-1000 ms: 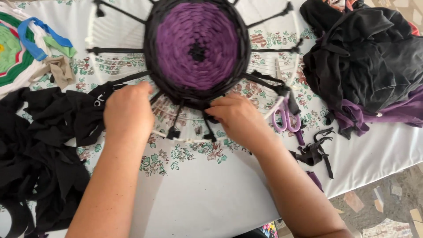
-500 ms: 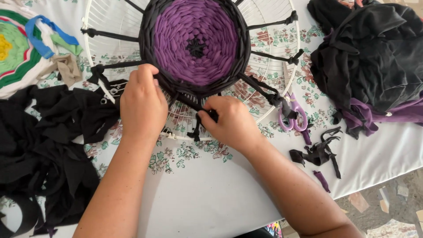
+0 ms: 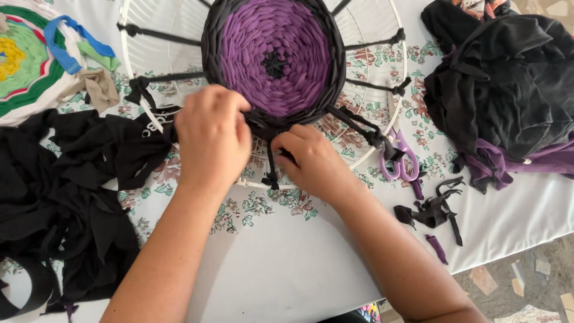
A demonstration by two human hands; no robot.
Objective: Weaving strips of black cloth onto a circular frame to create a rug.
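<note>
Both hands have closed in on the near edge of the mat (image 3: 274,60) on its hoop (image 3: 382,149): left hand (image 3: 212,134) and right hand (image 3: 311,161) now pinch black strips (image 3: 272,164) there, weaving on.

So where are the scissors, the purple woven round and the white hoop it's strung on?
scissors (image 3: 402,162): head view, on the purple handle loops.
purple woven round (image 3: 281,60): head view, on the purple weave near its middle.
white hoop (image 3: 405,116): head view, on the rim at its right side.
</note>
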